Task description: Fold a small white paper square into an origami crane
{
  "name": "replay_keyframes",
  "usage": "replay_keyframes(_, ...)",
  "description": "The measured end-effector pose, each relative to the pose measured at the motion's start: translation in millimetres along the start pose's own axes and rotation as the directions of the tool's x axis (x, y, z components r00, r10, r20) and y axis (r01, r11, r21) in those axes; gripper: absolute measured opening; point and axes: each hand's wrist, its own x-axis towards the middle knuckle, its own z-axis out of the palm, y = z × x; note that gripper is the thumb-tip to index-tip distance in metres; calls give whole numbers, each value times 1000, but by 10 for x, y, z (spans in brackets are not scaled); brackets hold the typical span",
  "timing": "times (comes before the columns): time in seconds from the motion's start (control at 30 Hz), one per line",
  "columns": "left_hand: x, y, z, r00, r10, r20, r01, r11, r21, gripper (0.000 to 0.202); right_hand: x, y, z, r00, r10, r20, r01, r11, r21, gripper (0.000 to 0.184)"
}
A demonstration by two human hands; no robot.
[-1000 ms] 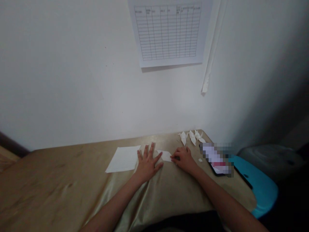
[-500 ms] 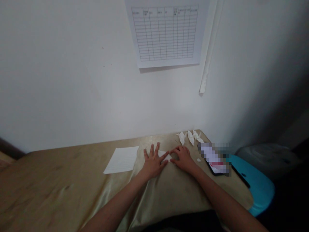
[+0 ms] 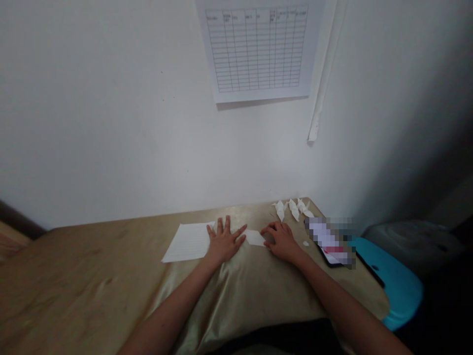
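A small white piece of folded paper (image 3: 254,237) lies on the cloth-covered table between my hands. My left hand (image 3: 223,245) is spread flat on the cloth to its left, with thumb and index fingertip close to its left end. The outer fingers of that hand reach the edge of a lined sheet of paper (image 3: 186,242). Curled at the folded paper's right end, my right hand (image 3: 284,242) holds that end down with thumb and index finger. Its other fingers are bent and partly hidden.
Three white folded paper cranes (image 3: 293,209) stand at the table's back right corner. Nearer are a small paper scrap (image 3: 306,243) and a phone (image 3: 327,244) with a blurred screen. A turquoise stool (image 3: 395,281) adjoins the right edge. The wall bears a printed table sheet (image 3: 258,54).
My left hand has slid left, off the folded paper and over to the lined sheet's edge. More of the folded paper shows. My right hand has stayed at its right end.
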Motion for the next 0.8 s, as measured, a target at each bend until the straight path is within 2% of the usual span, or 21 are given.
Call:
replay_keyframes(0.2,30,-72,39,998,-42,-52,43,999,10,55,3,-4,-5,1000,-6,2,6,1000,-1,45)
replay_keyframes(0.37,8,-72,131,992,-57,-111,59,998,9,59,7,43,9,999,-42,29,42,999,4,37)
replay_keyframes(0.5,-16,-39,117,974,-86,-210,98,994,50,71,20,76,22,998,-44,34,43,999,12,34)
replay_keyframes(0.6,-52,26,69,963,20,-268,-1,997,72,65,29,81,27,999,-37,35,37,999,14,34)
replay_keyframes(0.7,-111,121,64,947,184,-263,-167,982,84,55,30,79,27,999,-40,32,39,999,16,34)
replay_keyframes(0.8,-167,201,107,923,301,-241,-286,953,97,55,24,76,23,999,-44,16,43,999,20,35)
